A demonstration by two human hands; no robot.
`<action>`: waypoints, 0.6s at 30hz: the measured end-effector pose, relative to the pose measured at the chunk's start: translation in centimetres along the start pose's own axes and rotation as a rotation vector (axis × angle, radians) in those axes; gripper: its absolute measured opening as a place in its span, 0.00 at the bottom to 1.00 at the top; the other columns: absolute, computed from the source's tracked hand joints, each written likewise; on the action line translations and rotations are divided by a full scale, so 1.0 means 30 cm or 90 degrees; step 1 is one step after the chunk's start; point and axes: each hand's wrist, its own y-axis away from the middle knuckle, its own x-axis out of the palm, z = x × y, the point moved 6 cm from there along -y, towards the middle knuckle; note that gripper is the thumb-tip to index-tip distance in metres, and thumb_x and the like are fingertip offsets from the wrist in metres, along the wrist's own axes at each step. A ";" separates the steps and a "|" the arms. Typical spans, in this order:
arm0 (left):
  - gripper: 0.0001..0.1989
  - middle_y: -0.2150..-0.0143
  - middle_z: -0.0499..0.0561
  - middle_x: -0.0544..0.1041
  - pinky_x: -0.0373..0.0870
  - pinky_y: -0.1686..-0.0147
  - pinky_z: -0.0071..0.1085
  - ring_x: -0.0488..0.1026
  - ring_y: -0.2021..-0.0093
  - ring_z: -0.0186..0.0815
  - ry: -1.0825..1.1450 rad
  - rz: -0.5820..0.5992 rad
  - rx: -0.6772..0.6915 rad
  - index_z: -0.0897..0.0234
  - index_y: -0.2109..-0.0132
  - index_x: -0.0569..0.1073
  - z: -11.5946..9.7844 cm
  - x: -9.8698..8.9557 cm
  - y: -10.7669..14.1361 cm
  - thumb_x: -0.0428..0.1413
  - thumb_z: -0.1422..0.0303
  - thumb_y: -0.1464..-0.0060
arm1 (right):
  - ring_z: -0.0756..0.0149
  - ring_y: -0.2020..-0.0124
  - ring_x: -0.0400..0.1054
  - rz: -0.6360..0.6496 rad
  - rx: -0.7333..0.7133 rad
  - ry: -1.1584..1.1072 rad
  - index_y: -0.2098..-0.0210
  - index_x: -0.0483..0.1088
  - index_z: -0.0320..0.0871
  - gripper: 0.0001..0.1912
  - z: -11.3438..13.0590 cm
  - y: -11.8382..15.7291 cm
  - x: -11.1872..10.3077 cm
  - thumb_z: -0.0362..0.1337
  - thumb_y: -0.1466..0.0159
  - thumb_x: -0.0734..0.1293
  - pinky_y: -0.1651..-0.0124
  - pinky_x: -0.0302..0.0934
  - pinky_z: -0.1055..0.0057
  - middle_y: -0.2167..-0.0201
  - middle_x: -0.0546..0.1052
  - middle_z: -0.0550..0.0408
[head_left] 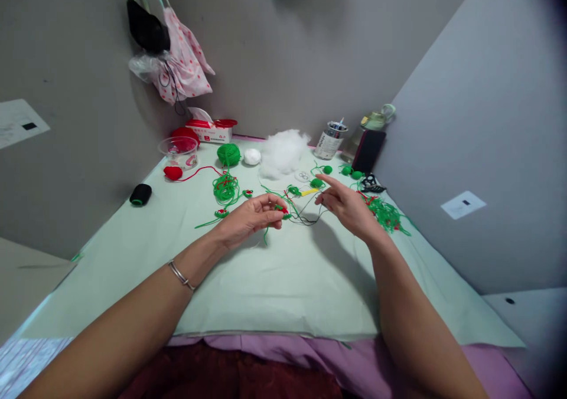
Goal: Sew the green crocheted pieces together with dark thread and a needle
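Thread (305, 222), black and slack, loops over the pale green table cover (283, 293) between the 2 hands; a sharp pull could knot it or snag it on the slim yellow tool (309, 192) lying beyond. A loose pinch might let the small red-and-green crochet piece (284, 211) slip, since it is held only near the fingertips. That piece sits at the end of the left hand (256, 213), narrowed around it between thumb and fingers. The right hand (348, 205) is well apart from it, to its right, index finger extended and the others curled; whether they pinch the strand's far end, I cannot tell.
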 end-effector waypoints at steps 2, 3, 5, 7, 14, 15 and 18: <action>0.09 0.65 0.46 0.74 0.66 0.57 0.31 0.72 0.65 0.30 0.018 0.006 0.011 0.62 0.59 0.77 -0.002 0.002 -0.004 0.65 0.67 0.47 | 0.69 0.75 0.60 0.008 -0.019 -0.085 0.45 0.70 0.41 0.18 0.043 0.011 0.012 0.37 0.32 0.62 0.68 0.58 0.71 0.69 0.78 0.54; 0.08 0.63 0.47 0.75 0.67 0.55 0.33 0.72 0.64 0.31 0.023 0.013 0.021 0.63 0.60 0.77 -0.004 0.005 -0.005 0.65 0.67 0.47 | 0.70 0.75 0.60 0.010 -0.031 -0.110 0.51 0.73 0.41 0.13 0.067 0.017 0.017 0.38 0.33 0.63 0.69 0.57 0.71 0.70 0.78 0.54; 0.08 0.61 0.48 0.76 0.67 0.51 0.34 0.72 0.61 0.32 0.015 0.023 0.041 0.64 0.61 0.77 -0.008 0.010 -0.006 0.66 0.69 0.48 | 0.70 0.72 0.62 0.005 -0.076 -0.133 0.63 0.75 0.41 0.08 0.117 0.030 0.021 0.39 0.34 0.67 0.69 0.57 0.70 0.70 0.77 0.53; 0.07 0.60 0.49 0.76 0.66 0.49 0.35 0.72 0.58 0.33 -0.006 0.024 0.068 0.64 0.63 0.77 -0.012 0.011 -0.007 0.66 0.71 0.50 | 0.68 0.68 0.65 0.000 -0.133 -0.142 0.66 0.78 0.42 0.08 0.160 0.043 0.022 0.40 0.35 0.70 0.66 0.58 0.70 0.69 0.76 0.53; 0.06 0.58 0.50 0.76 0.66 0.51 0.34 0.72 0.57 0.34 -0.062 0.034 0.093 0.64 0.63 0.77 0.000 0.000 -0.007 0.66 0.70 0.49 | 0.71 0.72 0.62 0.080 -0.111 -0.186 0.43 0.73 0.45 0.22 0.159 0.050 0.033 0.41 0.36 0.72 0.68 0.58 0.71 0.72 0.71 0.59; 0.06 0.58 0.51 0.76 0.66 0.51 0.34 0.72 0.57 0.34 -0.065 0.036 0.095 0.64 0.63 0.77 -0.001 -0.001 -0.007 0.66 0.71 0.49 | 0.71 0.73 0.62 0.075 -0.099 -0.196 0.46 0.74 0.44 0.21 0.153 0.049 0.025 0.42 0.37 0.72 0.68 0.59 0.71 0.73 0.71 0.59; 0.06 0.58 0.51 0.77 0.66 0.51 0.34 0.72 0.57 0.35 -0.071 0.039 0.097 0.65 0.65 0.78 -0.006 0.003 -0.007 0.66 0.71 0.50 | 0.71 0.72 0.63 0.047 -0.099 -0.211 0.65 0.77 0.42 0.12 0.153 0.049 -0.006 0.45 0.37 0.72 0.69 0.59 0.70 0.72 0.73 0.56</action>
